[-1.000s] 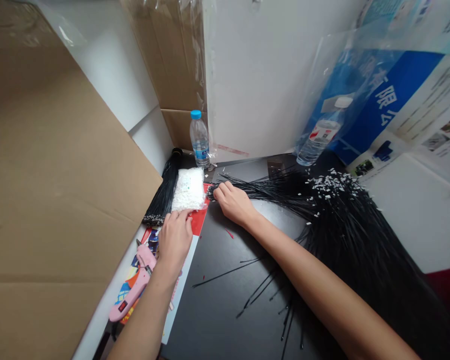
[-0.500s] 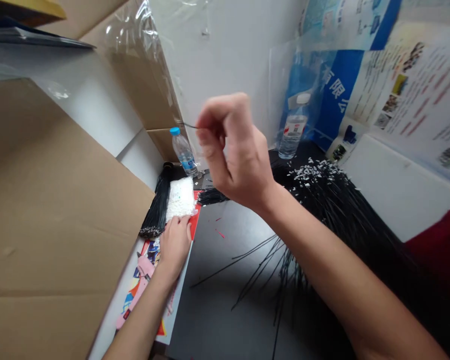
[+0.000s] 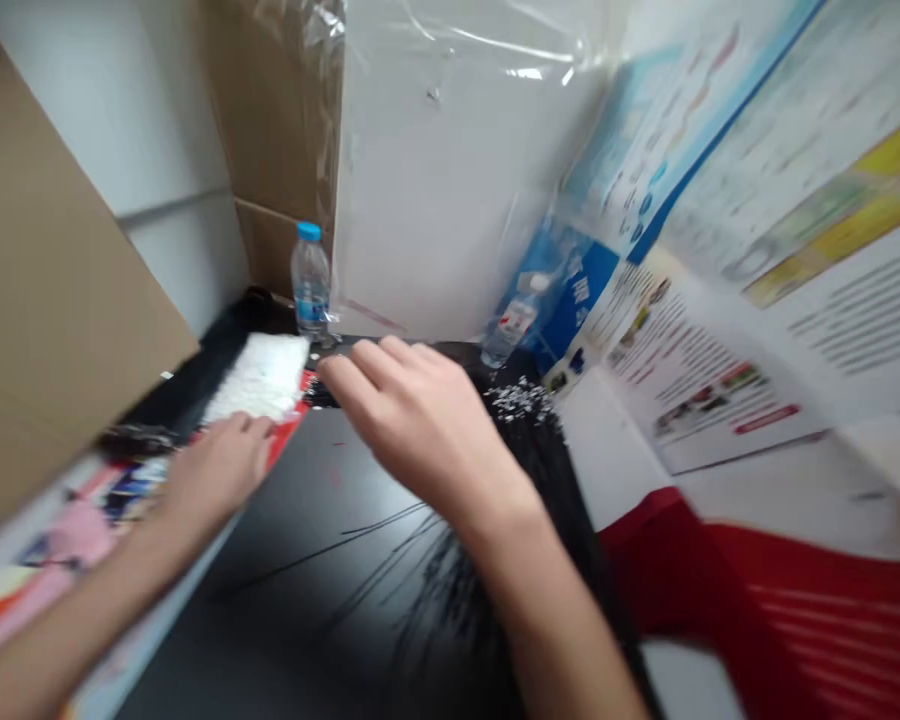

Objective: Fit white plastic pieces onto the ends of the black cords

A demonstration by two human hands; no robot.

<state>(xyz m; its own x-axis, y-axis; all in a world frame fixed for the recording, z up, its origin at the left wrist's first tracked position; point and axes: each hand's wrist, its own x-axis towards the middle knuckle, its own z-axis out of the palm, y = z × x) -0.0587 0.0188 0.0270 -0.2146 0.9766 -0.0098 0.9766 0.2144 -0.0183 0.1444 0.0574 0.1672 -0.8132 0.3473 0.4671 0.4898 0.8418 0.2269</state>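
My left hand (image 3: 229, 458) lies with its fingers loosely extended on the near edge of a clear bag of small white pieces (image 3: 261, 375). This bag rests on a red and white printed sheet at the left. My right hand (image 3: 412, 415) is closed, fingers bent together and pointing left, above the dark tabletop (image 3: 300, 520). Beneath its fingertips is a small bundle of black wires (image 3: 316, 392). Whatever the fingertips grip is hidden by the hand and blur. A large heap of black wires with white ends (image 3: 525, 400) lies right of and behind the right wrist.
A blue-capped water bottle (image 3: 311, 280) stands at the back left, a white-capped one (image 3: 514, 320) at the back right. Cardboard (image 3: 52, 280) walls the left side. Dark wires (image 3: 187, 370) lie beside the bag. Red cloth (image 3: 667, 560) is at the right.
My right hand has come down from mid-air, where it pinched a thin black wire, to the small wire bundle. The view has swung right. My left hand remains at the bag.
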